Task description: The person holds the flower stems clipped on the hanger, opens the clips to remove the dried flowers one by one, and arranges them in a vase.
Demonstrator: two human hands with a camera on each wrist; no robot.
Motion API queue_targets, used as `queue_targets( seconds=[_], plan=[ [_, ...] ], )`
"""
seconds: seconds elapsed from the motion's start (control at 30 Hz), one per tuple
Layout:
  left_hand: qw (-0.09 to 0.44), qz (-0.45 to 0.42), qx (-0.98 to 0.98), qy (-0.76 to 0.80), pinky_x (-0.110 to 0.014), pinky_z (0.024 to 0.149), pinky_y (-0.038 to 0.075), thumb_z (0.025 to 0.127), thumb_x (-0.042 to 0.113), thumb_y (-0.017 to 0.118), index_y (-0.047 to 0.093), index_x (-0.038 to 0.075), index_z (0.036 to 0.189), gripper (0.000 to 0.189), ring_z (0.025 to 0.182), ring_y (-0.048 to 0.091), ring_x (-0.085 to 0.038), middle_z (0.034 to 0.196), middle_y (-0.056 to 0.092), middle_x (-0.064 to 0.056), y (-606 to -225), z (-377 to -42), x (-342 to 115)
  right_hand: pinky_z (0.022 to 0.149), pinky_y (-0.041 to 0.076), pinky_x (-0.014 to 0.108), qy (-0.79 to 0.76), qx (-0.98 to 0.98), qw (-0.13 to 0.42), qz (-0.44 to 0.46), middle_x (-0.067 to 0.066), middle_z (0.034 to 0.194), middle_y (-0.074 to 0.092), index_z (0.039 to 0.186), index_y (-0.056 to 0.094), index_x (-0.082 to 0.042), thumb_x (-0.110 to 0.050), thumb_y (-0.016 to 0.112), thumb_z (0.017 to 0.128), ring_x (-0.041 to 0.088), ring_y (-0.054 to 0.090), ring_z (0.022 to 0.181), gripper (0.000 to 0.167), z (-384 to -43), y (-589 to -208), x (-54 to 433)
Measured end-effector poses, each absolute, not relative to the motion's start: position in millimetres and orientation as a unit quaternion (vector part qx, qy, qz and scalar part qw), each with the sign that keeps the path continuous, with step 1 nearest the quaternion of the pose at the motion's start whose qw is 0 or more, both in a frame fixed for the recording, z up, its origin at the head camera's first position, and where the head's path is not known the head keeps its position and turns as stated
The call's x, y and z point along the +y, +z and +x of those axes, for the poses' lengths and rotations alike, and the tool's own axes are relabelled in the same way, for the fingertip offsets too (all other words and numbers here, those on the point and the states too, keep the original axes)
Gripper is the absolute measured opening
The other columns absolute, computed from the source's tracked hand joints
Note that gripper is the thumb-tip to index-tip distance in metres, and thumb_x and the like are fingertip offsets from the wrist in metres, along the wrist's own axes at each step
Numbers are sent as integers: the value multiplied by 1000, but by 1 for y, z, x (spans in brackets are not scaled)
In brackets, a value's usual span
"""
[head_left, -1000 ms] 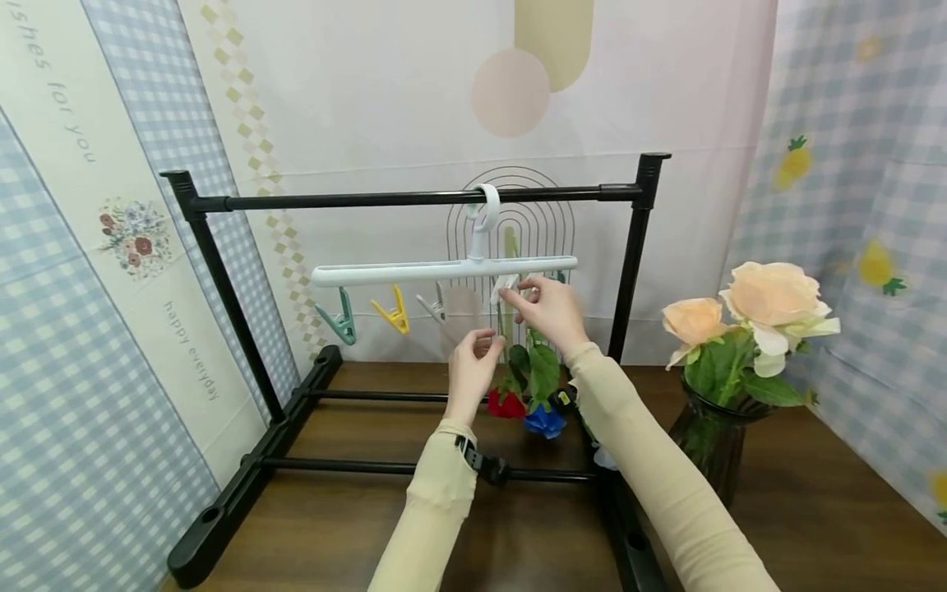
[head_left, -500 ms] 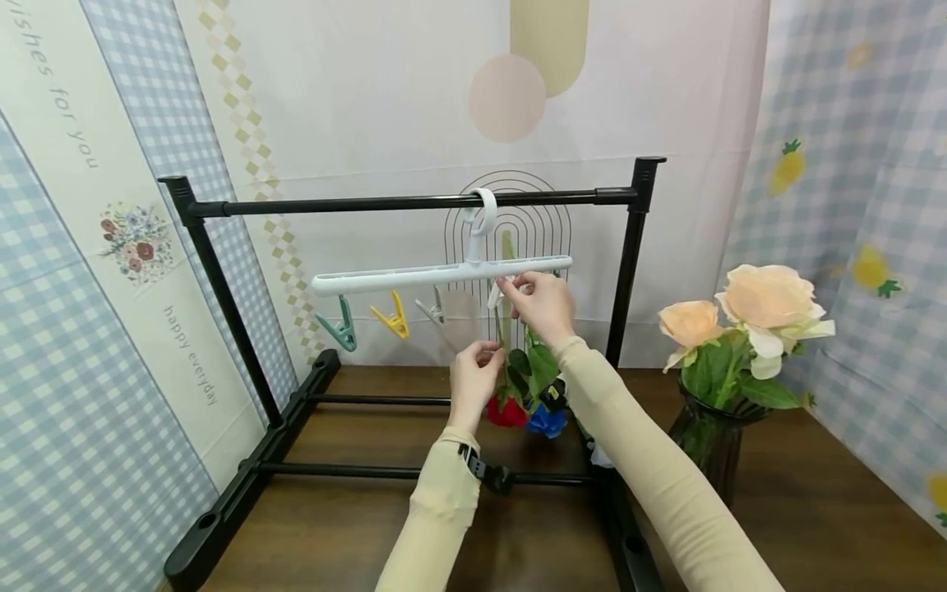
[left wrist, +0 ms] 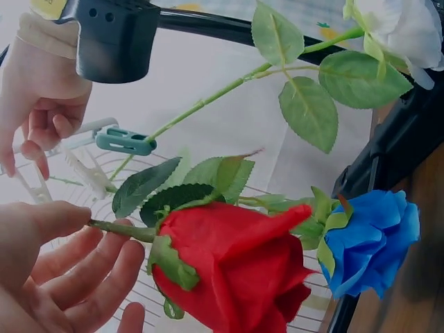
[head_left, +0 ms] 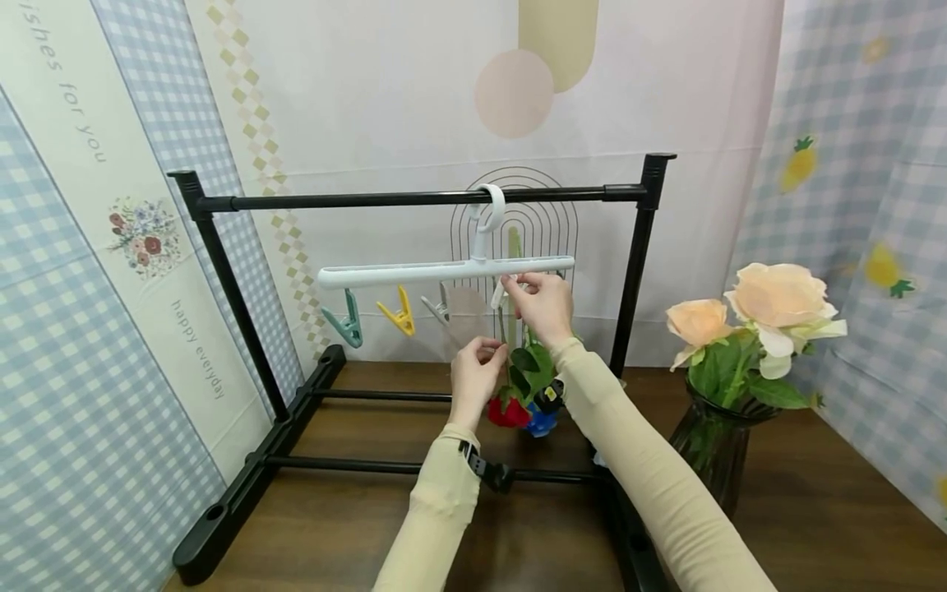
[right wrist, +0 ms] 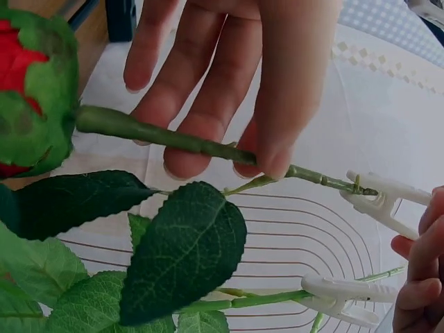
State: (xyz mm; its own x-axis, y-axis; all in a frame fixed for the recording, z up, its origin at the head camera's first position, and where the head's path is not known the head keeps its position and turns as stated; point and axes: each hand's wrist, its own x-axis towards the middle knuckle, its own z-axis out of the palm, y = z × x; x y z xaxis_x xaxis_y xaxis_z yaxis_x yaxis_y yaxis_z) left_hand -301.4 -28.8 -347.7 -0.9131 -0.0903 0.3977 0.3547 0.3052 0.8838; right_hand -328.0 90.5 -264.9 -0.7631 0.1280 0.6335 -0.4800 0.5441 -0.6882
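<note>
My left hand (head_left: 473, 382) pinches the green stem (right wrist: 173, 142) of a red rose (left wrist: 229, 267) between thumb and fingers. The rose hangs head down below a white hanger (head_left: 399, 274). At the hanger's right half, my right hand (head_left: 543, 304) pinches the handles of a white clothespin (right wrist: 388, 198). In the right wrist view, the stem's cut end lies at that clothespin's jaws. Beside it, another white clothespin (right wrist: 340, 290) grips a second green stem. A blue rose (left wrist: 371, 243) hangs close behind the red one.
The hanger hooks over a black rack's top bar (head_left: 333, 201). Teal (head_left: 345, 319), yellow (head_left: 399, 314) and grey (head_left: 438, 306) clothespins hang on its left half. A teal clothespin (left wrist: 125, 141) holds a white rose (left wrist: 402, 35). At right stands a dark vase (head_left: 713, 452) with peach roses (head_left: 777, 296).
My right hand has drawn its fingers in closer around the white clothespin. My left hand and the red rose have dropped slightly. The hanger stays on the bar.
</note>
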Motion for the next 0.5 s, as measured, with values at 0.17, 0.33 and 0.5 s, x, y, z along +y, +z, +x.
queue_targets(
  seconds=[0.17,0.33,0.5],
  plan=[
    [193,-94,-790,-574,-31,66,54,93,22,64,71,10,105,18,70,71,-23,83,76,-12,-348,-302,-28,48,35,21,473,-811,327,107,-11,42,50,98,76,-5,-33,65,91,5,48,37,31,-326,-265,91],
    [191,-97,-796,-566,-32,68,52,94,24,63,71,10,106,20,72,72,-26,81,75,-10,-348,-302,-28,43,30,21,472,-806,339,115,-6,45,54,97,77,-2,-29,66,91,3,44,37,29,-324,-265,91],
    [198,-94,-799,-560,-30,66,49,93,22,64,72,10,104,19,67,70,-24,79,75,-10,-347,-302,-29,44,25,21,467,-802,354,115,10,54,61,95,77,0,-26,67,90,6,36,43,28,-323,-264,91]
  ],
)
